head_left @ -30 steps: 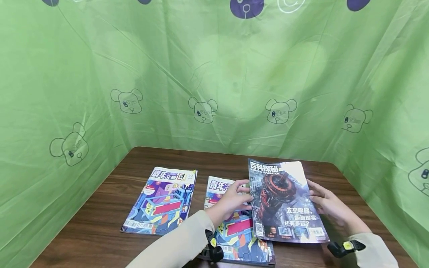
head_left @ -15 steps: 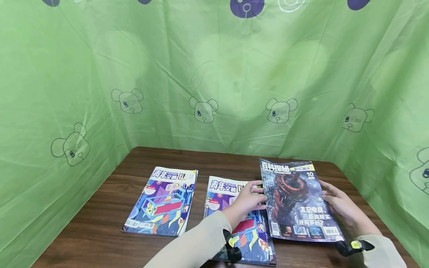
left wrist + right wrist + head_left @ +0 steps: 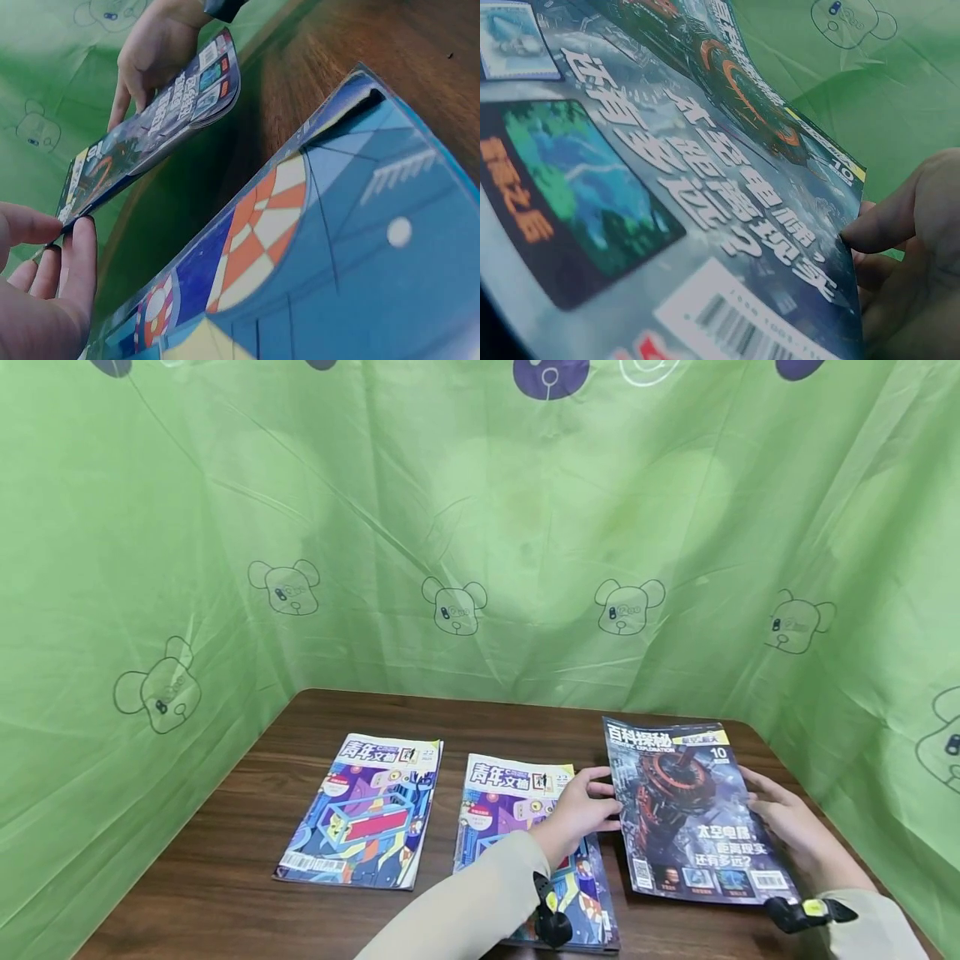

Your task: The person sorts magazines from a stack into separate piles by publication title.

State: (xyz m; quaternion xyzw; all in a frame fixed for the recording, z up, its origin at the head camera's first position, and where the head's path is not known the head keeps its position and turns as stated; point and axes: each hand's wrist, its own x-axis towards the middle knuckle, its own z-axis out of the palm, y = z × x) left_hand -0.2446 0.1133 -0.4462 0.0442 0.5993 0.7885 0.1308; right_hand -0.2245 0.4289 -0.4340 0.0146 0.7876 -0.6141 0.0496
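Note:
Between both hands a dark magazine (image 3: pixel 678 810) with a red ring-shaped machine on its cover is held above the table's right side. My left hand (image 3: pixel 579 810) pinches its left edge, thumb on top and fingers beneath, as the left wrist view shows. On the opposite edge, my right hand (image 3: pixel 791 827) grips with the thumb over the cover (image 3: pixel 780 187); its other fingers are partly hidden behind. Under my left forearm lies a colourful magazine (image 3: pixel 510 802), partly covered by the sleeve, apparently with more beneath it. Another magazine with the same cover (image 3: pixel 360 810) lies farther left.
The dark brown wooden table (image 3: pixel 202 852) carries the magazines. Green cloth (image 3: pixel 525 652) with bear drawings hangs behind it and along both sides. A black wrist device (image 3: pixel 551 914) sits on the left sleeve and another (image 3: pixel 810 912) on the right.
Both hands have carried the dark magazine to the right, off the middle magazine, whose cover shows more now. The two colourful magazines have stayed put.

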